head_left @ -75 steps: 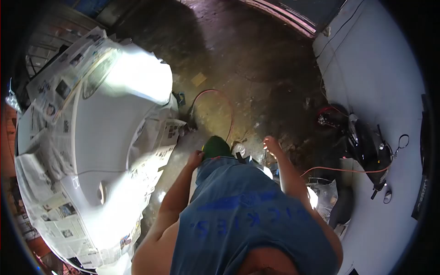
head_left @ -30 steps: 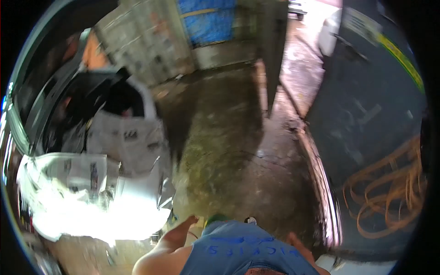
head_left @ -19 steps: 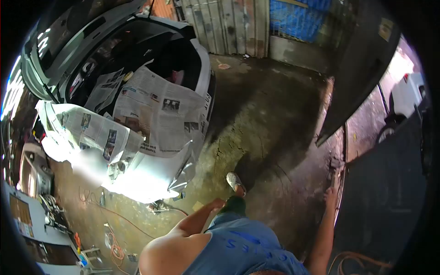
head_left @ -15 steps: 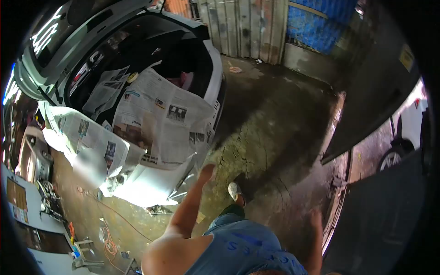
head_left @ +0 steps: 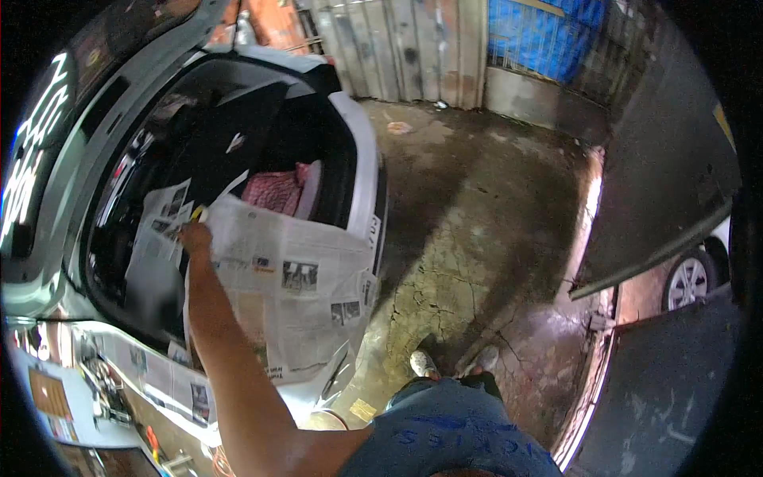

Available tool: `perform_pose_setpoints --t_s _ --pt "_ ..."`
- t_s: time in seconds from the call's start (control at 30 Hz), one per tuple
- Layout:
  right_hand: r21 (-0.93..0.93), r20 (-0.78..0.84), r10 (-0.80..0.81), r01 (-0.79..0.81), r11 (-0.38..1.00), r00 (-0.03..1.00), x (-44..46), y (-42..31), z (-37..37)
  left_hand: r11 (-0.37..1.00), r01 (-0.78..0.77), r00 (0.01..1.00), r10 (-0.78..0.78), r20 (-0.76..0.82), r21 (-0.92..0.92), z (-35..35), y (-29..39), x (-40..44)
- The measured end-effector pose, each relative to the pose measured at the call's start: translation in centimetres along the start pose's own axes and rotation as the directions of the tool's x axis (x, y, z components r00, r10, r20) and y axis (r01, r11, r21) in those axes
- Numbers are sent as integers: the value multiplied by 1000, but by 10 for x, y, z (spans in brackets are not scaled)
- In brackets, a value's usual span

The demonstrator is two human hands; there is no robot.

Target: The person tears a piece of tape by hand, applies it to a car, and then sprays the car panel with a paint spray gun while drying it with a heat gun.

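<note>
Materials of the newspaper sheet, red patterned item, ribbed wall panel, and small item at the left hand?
Newspaper sheet: thin matte paper; print and creases show.
Red patterned item: probably soft fabric, from its bunched look.
Ribbed wall panel: likely sheet metal, dull and stained; vertical ridges suggest it.
Small yellow-and-cream item at the left hand: too small to tell.

The open back of the white car (head_left: 364,151) is dark inside. A big newspaper sheet (head_left: 318,246) hangs over its edge, with a smaller newspaper sheet (head_left: 153,216) beside it. A red patterned cloth (head_left: 270,191) lies inside. On the cracked floor (head_left: 445,274) are a yellow scrap (head_left: 362,410) and pale shoes (head_left: 423,364).
</note>
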State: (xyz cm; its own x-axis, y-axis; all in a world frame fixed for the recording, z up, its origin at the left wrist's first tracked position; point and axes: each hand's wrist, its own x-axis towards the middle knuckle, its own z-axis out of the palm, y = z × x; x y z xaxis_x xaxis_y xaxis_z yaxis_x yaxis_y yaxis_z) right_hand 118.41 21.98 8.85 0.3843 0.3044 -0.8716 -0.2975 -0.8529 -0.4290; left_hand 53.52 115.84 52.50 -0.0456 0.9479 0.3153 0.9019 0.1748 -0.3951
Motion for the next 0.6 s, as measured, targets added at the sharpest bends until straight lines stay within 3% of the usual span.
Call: perform_pose_setpoints --t_s 0.03,0.07,0.1,0.13,0.17,0.2,0.23,0.27,0.3,0.33,0.37,0.4,0.43,0.47,0.5,0.53,0.57,0.6 --pt "125 20 -43 40 991 999 15 11 -7 988 138 990 -137 26 -65 -28 13 -10" --pt "294 65 -98 75 953 993 33 28 -19 996 58 995 -53 -81 70 -42 14 -20" --pt "-22 -71 -125 124 992 990 23 -10 -25 988 98 988 -111 -109 -123 0 -2 7" --pt "-286 -159 -172 122 950 972 13 -49 -28 994 80 896 -37 -442 80 19 -5 3" --pt "-437 -209 -211 102 894 955 7 -76 -29 990 130 939 -104 -327 58 -2 -1 8" --pt "-512 -231 -244 95 854 942 5 -104 -25 984 120 813 -24 -582 128 27 -14 23" --pt "-582 -232 -365 172 795 901 66 -76 -24 977 188 796 -89 -599 104 5 -4 20" --pt "-492 -239 -264 118 863 934 26 -139 -25 928 265 727 -15 -686 260 11 -1 31" --pt "-400 -244 -160 51 915 957 -49 -240 -19 959 203 753 -24 -657 197 -38 29 4" --pt "-614 -206 -431 227 756 878 -64 -275 -17 877 -228 699 -154 -698 -422 -67 50 -11" --pt "-583 -169 -506 328 743 846 -39 -286 -11 713 -355 686 -240 -687 -604 -84 93 -38" --pt "-474 -218 -568 423 772 793 -89 -347 2 546 -385 753 -280 -596 -744 -94 153 -83" --pt "-434 -120 -696 593 678 708 -113 -390 6 356 -350 854 -259 -451 -867 -100 219 -141" --pt "-294 -38 -778 737 609 628 -119 -412 11 156 -254 950 -147 -276 -955 -109 287 -204" --pt "-278 -16 -806 772 572 591 -134 -439 19 -1 -124 992 39 -124 -992 -122 347 -266" --pt "-259 10 -834 807 531 552 -157 -461 20 -101 -15 965 259 -41 -995 -152 398 -324" --pt "-180 -71 -858 840 512 508 -178 -473 16 -157 37 891 453 -39 -987 -195 437 -374" --pt "-103 -150 -872 869 483 467 -197 -482 9 -109 96 746 666 -1 -989 -259 458 -411"
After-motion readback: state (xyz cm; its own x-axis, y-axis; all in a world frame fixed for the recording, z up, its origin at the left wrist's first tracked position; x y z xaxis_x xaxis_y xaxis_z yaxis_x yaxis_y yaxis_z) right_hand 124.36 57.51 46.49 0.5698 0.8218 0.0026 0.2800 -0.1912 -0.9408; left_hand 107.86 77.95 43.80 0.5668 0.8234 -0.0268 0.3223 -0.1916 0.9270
